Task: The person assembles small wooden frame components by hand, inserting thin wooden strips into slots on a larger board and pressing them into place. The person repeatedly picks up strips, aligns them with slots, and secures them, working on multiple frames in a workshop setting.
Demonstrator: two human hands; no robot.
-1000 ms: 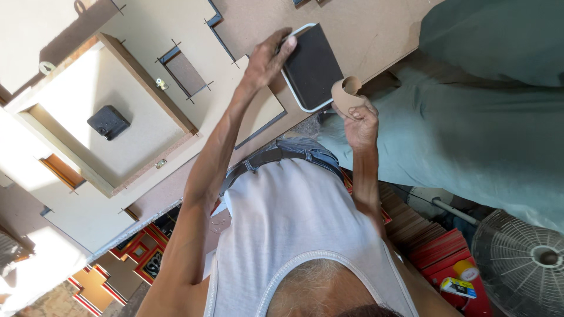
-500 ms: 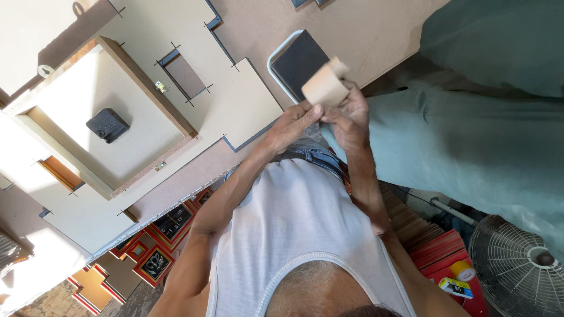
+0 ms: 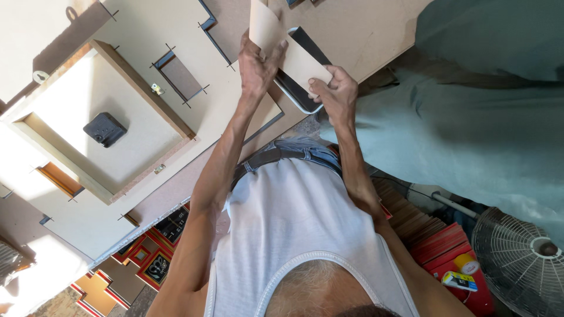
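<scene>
Above the dark white-rimmed tray (image 3: 305, 70) on the bench (image 3: 376, 29), left hand (image 3: 257, 61) and right hand (image 3: 336, 94) both hold fingers closed on a tan sheet (image 3: 282, 47), covering the tray.

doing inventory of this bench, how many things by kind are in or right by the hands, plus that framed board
tan sheet, held by left hand and right hand: 1
black tray with white rim: 1
wood-framed board: 1
black box on that board: 1
total: 4
</scene>
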